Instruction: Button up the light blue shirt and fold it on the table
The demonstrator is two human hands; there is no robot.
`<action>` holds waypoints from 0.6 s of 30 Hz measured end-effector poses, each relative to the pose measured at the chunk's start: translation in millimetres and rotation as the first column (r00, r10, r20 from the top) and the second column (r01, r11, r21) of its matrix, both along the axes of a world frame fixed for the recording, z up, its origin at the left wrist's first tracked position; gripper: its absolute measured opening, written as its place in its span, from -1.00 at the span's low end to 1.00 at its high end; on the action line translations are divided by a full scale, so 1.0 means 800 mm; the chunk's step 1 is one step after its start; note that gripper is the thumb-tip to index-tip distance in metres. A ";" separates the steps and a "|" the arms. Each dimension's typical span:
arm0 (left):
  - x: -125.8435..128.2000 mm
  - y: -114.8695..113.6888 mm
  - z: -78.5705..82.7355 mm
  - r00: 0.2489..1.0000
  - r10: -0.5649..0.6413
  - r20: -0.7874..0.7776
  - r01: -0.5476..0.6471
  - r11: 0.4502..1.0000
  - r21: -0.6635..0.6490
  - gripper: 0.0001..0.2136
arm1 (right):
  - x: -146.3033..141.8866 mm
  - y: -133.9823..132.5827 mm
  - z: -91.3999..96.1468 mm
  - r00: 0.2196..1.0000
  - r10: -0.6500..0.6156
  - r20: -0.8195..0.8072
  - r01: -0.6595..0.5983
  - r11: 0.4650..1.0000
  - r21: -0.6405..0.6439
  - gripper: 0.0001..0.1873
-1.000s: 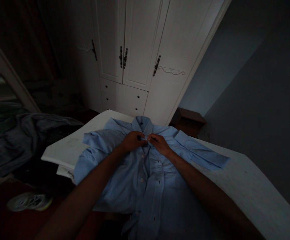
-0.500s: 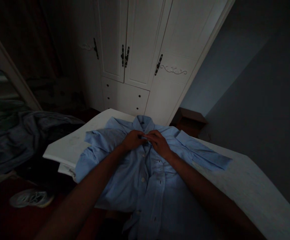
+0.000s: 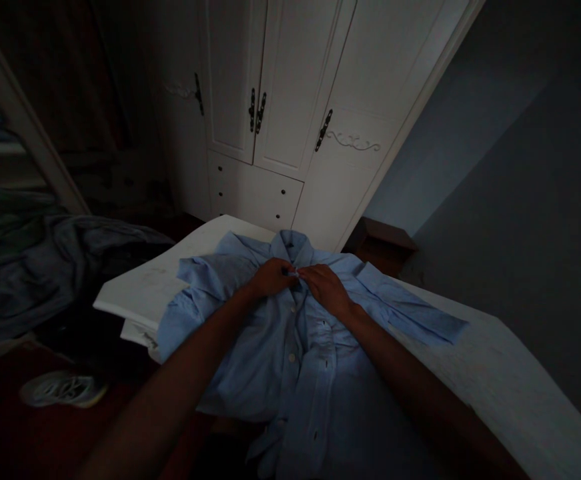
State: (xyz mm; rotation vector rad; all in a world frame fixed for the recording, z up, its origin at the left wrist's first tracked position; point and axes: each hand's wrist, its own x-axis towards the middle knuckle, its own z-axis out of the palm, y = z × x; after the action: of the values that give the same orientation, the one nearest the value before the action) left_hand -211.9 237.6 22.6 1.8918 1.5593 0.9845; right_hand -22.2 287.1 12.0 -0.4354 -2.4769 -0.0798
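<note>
A light blue button-up shirt point(image 3: 250, 373) lies face up on a white table point(image 3: 145, 280), its collar at the far side and its lower front hanging over the near edge. Just below the collar, my left hand point(image 3: 273, 277) pinches the front placket. My right hand point(image 3: 326, 288) meets it there, fingers closed on the opposite front edge. The fingertips of both hands nearly touch and cover whatever button is between them. Lower down the front hangs apart, with white buttons on the left strip and buttonholes on the right one.
A white wardrobe point(image 3: 290, 87) with dark handles stands behind the table. Dark clothes point(image 3: 70, 267) are heaped at the left. On the red floor point(image 3: 0, 440) lies a sneaker point(image 3: 65, 389). A brown wooden cabinet point(image 3: 383, 241) stands by the wall at right.
The view has shifted slightly. Both hands stay below the collar; the right fingers have drawn a little apart from the left ones, and a bit of blue cloth shows between them.
</note>
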 end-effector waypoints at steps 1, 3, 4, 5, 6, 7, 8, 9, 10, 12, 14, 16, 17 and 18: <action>0.000 0.000 0.000 1.000 -0.001 0.000 0.001 1.000 -0.004 -0.84 | 0.000 0.001 -0.001 1.000 0.003 -0.020 -0.004 1.000 -0.023 -0.72; -0.001 0.001 0.001 1.000 -0.004 -0.004 0.004 1.000 -0.016 -0.84 | 0.000 0.003 -0.004 0.999 0.003 -0.052 -0.006 0.998 -0.066 -0.72; -0.001 0.001 0.001 1.000 -0.006 -0.007 0.006 1.000 -0.021 -0.84 | -0.001 0.004 -0.006 0.998 -0.001 -0.057 -0.004 0.997 -0.083 -0.72; -0.001 0.002 0.000 1.000 -0.008 -0.012 0.008 1.000 -0.025 -0.84 | -0.001 0.004 -0.007 0.999 -0.008 -0.053 0.003 0.996 -0.092 -0.72; -0.001 0.003 0.000 1.000 -0.007 -0.021 0.006 1.000 -0.028 -0.83 | -0.002 0.003 -0.007 0.999 -0.021 -0.035 0.018 0.996 -0.092 -0.72; -0.001 0.003 -0.001 0.999 -0.002 -0.033 0.001 1.000 -0.030 -0.83 | -0.003 0.001 -0.007 0.999 -0.042 -0.007 0.041 0.996 -0.082 -0.70; -0.001 0.004 -0.001 0.999 0.007 -0.047 -0.008 1.000 -0.029 -0.83 | -0.005 -0.002 -0.006 0.997 -0.074 0.030 0.076 0.995 -0.066 -0.69; -0.001 0.005 -0.002 0.998 0.017 -0.063 -0.019 0.999 -0.027 -0.83 | -0.006 -0.005 -0.005 0.991 -0.116 0.071 0.119 0.992 -0.046 -0.67; 0.000 0.005 -0.003 0.997 0.024 -0.079 -0.026 0.999 -0.027 -0.83 | -0.008 -0.008 -0.004 0.980 -0.164 0.113 0.168 0.986 -0.024 -0.65; 0.001 0.006 -0.003 0.994 0.039 -0.101 -0.041 0.999 -0.024 -0.82 | -0.012 -0.016 0.000 0.948 -0.255 0.191 0.256 0.966 0.019 -0.65; 0.002 0.005 -0.003 0.991 0.053 -0.122 -0.057 0.998 -0.028 -0.82 | -0.015 -0.022 0.004 0.917 -0.315 0.247 0.310 0.949 0.057 -0.69; 0.003 0.004 -0.002 0.986 0.072 -0.151 -0.078 0.996 -0.032 -0.83 | -0.017 -0.025 0.007 0.898 -0.340 0.278 0.331 0.940 0.081 -0.73; 0.004 0.003 -0.002 0.982 0.080 -0.168 -0.086 0.996 -0.031 -0.84 | -0.018 -0.025 0.007 0.896 -0.342 0.283 0.333 0.939 0.083 -0.74; 0.004 0.002 -0.001 0.979 0.084 -0.187 -0.090 0.996 -0.027 -0.84 | -0.018 -0.024 0.006 0.898 -0.337 0.281 0.329 0.941 0.079 -0.75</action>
State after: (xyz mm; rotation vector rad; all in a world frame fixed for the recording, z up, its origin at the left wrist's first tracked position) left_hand -208.4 239.4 22.0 1.9523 1.7675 0.8300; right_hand -36.4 268.1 17.1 -0.8906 -2.6556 -0.3424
